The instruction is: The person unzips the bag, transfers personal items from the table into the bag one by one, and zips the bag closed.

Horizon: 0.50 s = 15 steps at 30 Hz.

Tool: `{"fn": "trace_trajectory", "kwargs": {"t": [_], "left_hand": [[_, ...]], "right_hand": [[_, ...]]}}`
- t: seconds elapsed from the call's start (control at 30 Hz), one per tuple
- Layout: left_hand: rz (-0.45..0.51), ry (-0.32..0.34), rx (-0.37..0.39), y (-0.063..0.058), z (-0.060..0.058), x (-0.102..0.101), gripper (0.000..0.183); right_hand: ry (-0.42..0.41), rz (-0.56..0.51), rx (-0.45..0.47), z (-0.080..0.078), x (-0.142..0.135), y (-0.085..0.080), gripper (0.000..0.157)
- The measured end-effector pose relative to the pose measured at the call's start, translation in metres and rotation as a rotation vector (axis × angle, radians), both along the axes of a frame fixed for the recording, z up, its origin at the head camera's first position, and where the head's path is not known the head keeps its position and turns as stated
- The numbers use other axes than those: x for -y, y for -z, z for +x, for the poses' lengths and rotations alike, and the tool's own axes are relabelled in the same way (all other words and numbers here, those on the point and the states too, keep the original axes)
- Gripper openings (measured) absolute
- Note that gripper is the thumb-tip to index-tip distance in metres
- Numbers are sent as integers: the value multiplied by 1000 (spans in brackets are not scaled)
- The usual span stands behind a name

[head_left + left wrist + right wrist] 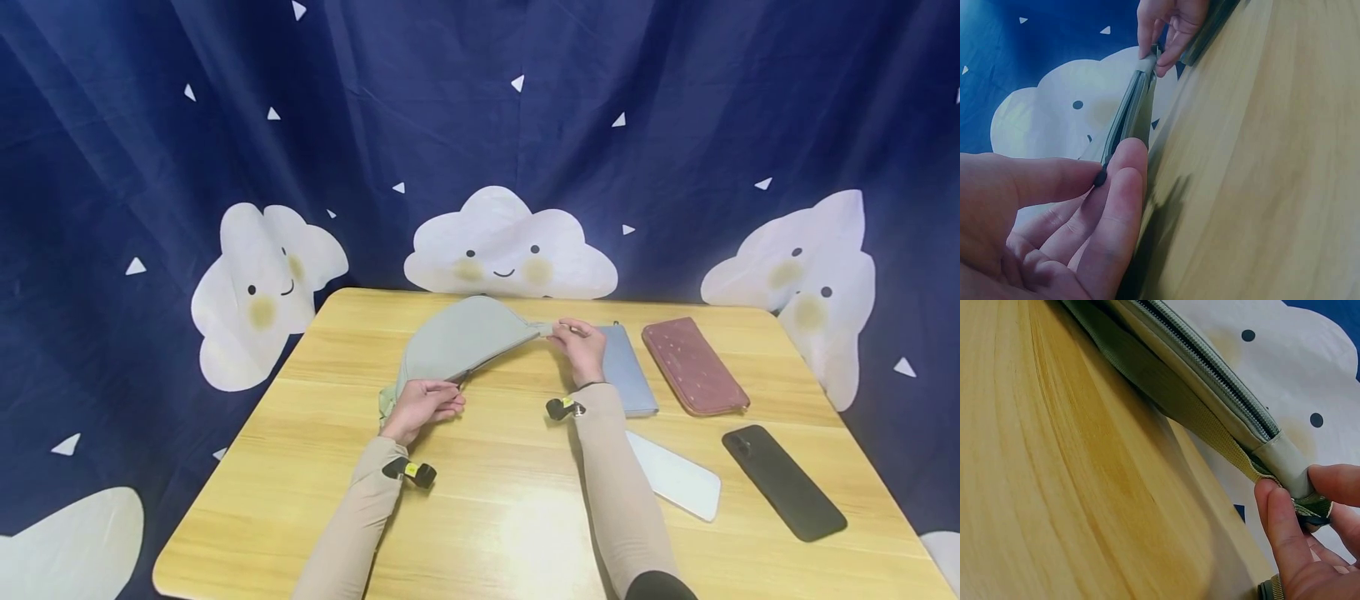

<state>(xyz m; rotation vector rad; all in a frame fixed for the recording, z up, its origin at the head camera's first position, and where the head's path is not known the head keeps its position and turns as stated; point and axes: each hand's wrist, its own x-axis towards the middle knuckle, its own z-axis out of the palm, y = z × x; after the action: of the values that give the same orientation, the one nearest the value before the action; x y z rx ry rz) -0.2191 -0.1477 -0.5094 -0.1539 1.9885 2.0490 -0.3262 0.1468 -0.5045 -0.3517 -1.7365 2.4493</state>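
Note:
A pale grey-green crescent-shaped waist bag (pixel 467 337) is held near the back of the table, its curved side away from me. My left hand (pixel 423 408) is at its near left edge. Between thumb and fingers, that hand pinches a small dark zipper pull (pixel 1100 177). At the bag's right end, my right hand (pixel 583 350) grips the end tab (pixel 1288 464) where the strap joins. The zipper (pixel 1210 365) runs along the edge toward this tab, and a green webbing strap (pixel 1207 430) hangs beneath it. The bag's interior is hidden.
Right of the right hand lies a light blue flat pouch (pixel 628 375), partly behind the wrist. Beyond it is a maroon zip wallet (pixel 693 367). Nearer me are a white phone-shaped slab (pixel 678 479) and a black phone (pixel 783 483). A dark blue cloud-print curtain (pixel 465 108) hangs behind the table.

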Motion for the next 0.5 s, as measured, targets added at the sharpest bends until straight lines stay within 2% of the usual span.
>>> {"fn": "trace_trajectory", "kwargs": {"t": [0.2, 0.4, 0.5], "left_hand": [[-18, -13, 1, 0, 1, 2, 32], [-21, -22, 0, 0, 1, 3, 32], [-26, -23, 1, -1, 2, 3, 32]], "right_hand": [[-3, 6, 8, -1, -1, 0, 43], [8, -14, 3, -1, -1, 0, 31], [9, -17, 0, -1, -1, 1, 32]]}}
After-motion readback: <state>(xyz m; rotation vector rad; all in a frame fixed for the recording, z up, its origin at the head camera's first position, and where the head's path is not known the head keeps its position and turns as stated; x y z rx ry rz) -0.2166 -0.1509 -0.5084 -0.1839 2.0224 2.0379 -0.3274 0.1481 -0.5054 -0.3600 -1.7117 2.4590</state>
